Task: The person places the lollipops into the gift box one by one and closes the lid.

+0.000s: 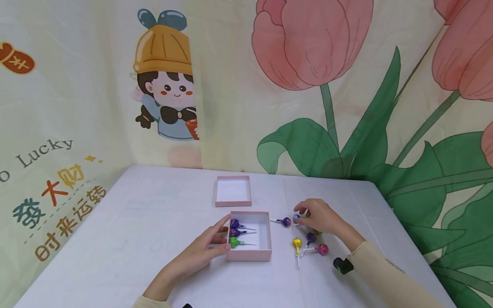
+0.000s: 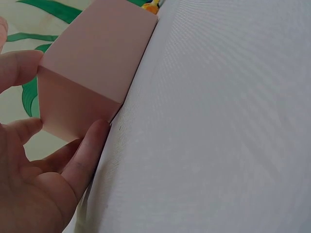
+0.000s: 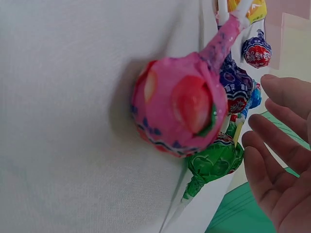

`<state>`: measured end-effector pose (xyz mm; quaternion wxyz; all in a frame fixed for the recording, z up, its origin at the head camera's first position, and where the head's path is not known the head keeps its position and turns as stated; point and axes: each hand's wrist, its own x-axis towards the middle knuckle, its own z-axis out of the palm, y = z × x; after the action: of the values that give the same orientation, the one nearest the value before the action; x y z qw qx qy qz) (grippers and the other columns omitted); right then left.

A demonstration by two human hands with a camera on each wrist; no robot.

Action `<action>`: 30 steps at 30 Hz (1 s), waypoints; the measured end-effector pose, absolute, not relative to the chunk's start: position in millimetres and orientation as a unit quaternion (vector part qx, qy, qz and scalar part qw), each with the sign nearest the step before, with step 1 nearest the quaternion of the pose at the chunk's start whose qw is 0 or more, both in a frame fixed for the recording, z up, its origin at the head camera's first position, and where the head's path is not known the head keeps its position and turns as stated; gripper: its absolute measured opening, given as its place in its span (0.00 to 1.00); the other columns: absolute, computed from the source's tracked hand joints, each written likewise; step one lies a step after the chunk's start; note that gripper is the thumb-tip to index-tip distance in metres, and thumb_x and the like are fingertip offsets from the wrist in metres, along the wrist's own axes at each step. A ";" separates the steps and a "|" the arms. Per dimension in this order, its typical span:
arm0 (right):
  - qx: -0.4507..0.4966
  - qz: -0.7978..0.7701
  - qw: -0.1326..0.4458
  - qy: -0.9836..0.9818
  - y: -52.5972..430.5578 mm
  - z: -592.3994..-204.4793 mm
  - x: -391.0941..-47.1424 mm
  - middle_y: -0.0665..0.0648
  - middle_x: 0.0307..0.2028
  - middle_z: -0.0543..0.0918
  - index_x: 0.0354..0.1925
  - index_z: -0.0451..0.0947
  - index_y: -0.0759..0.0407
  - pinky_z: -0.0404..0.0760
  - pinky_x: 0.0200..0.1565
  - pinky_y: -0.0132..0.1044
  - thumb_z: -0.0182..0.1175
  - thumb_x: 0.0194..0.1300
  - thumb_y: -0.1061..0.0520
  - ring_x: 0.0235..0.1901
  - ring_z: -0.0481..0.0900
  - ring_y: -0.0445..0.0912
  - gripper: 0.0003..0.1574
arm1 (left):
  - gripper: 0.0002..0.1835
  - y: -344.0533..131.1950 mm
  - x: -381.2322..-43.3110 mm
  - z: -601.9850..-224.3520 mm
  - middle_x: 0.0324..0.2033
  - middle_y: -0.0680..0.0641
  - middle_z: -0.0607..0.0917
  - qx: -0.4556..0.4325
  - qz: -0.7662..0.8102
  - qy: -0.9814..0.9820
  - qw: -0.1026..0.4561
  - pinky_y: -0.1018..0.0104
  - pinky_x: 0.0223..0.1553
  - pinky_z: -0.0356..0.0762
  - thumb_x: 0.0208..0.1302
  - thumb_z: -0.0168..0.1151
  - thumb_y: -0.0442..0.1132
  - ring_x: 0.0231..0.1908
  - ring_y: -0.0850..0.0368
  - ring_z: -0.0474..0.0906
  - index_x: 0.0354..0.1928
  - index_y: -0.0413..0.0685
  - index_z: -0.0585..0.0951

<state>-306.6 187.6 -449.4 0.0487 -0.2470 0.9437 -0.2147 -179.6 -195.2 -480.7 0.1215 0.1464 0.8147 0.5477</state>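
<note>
My left hand [image 1: 200, 246] rests at the left side of an open pink box [image 1: 250, 256], thumb near its front corner. In the left wrist view, fingertips touch the box's plain wall [image 2: 92, 53]. Inside lie two purple lollipops [image 1: 236, 232] and a green lollipop [image 1: 235, 242], sticks to the right. Over to the right, my right hand [image 1: 319, 216] reaches around a blue lollipop [image 1: 296, 218]. The right wrist view shows a gap between thumb and fingers beside that blue lollipop [image 3: 256, 94]. Below the hand lies another green lollipop [image 3: 216, 160], mostly hidden in the head view.
A pink box lid [image 1: 233, 204] lies inside-up behind the box. Right of the box is a purple lollipop [image 1: 286, 221]. Nearer me are a yellow lollipop [image 1: 297, 242], another purple one [image 1: 311, 238] and a pink lollipop [image 1: 322, 249]. A printed curtain [image 1: 231, 107] stands behind the white table.
</note>
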 end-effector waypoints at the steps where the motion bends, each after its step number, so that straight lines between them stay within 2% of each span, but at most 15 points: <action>1: -0.244 -0.213 0.052 0.945 187.2 -450.0 -307.5 0.48 0.39 0.86 0.53 0.88 0.56 0.82 0.39 0.33 0.76 0.66 0.56 0.37 0.78 0.42 0.18 | 0.44 -194.9 -179.7 -480.5 0.76 0.37 0.67 0.146 0.548 0.815 0.122 0.43 0.68 0.70 0.77 0.64 0.49 0.69 0.42 0.73 0.86 0.69 0.52; 11: -0.235 -0.199 0.065 0.949 183.6 -456.4 -310.8 0.45 0.33 0.85 0.48 0.90 0.53 0.82 0.38 0.33 0.75 0.67 0.58 0.32 0.78 0.41 0.11 | 0.44 -193.9 -180.3 -479.3 0.76 0.38 0.67 0.143 0.549 0.814 0.129 0.42 0.68 0.70 0.77 0.63 0.49 0.69 0.41 0.72 0.86 0.69 0.51; 20: -0.217 -0.199 0.070 0.953 178.8 -453.9 -308.0 0.47 0.32 0.85 0.47 0.89 0.52 0.82 0.37 0.34 0.74 0.68 0.57 0.32 0.77 0.42 0.09 | 0.44 -195.1 -179.1 -478.7 0.76 0.38 0.67 0.141 0.547 0.815 0.130 0.43 0.68 0.71 0.77 0.63 0.50 0.70 0.41 0.72 0.86 0.70 0.51; 30: -0.225 -0.206 0.050 0.951 177.0 -440.1 -303.9 0.45 0.35 0.85 0.50 0.89 0.52 0.81 0.38 0.34 0.74 0.69 0.56 0.35 0.78 0.42 0.11 | 0.43 -196.1 -179.6 -479.5 0.76 0.39 0.66 0.148 0.545 0.815 0.127 0.42 0.67 0.70 0.78 0.61 0.47 0.70 0.41 0.72 0.86 0.71 0.51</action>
<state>-303.9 177.0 -440.1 0.0503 -0.2246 0.9512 -0.2056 -179.6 -196.1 -479.5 0.1271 0.1479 0.8152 0.5454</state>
